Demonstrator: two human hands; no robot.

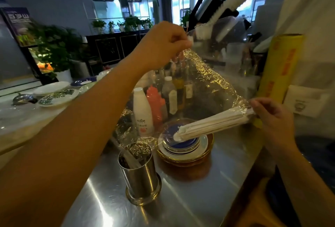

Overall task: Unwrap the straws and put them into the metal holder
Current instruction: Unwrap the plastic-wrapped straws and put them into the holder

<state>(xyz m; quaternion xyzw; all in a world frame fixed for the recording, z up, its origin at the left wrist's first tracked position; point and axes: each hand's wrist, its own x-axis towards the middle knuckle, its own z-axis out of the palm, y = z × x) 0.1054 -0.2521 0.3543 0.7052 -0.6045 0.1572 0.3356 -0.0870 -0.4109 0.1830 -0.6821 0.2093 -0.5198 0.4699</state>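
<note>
A bundle of white paper-wrapped straws (212,125) hangs tilted above a stack of plates, its lower end pointing left. My right hand (272,116) grips the bundle's upper right end. A sheet of clear plastic wrap (204,81) stretches from the bundle up to my left hand (163,45), which pinches the sheet's top corner high above the counter. The metal holder (139,172), a shiny cylinder, stands upright on the steel counter below the wrap's lower edge, with a few straws leaning inside it.
A stack of blue-and-white plates (184,147) sits right behind the holder. Several sauce and drink bottles (155,105) crowd behind it. A yellow cling-film roll (279,67) stands at the right. Plates (58,96) lie on the left counter. A person in white stands at the right.
</note>
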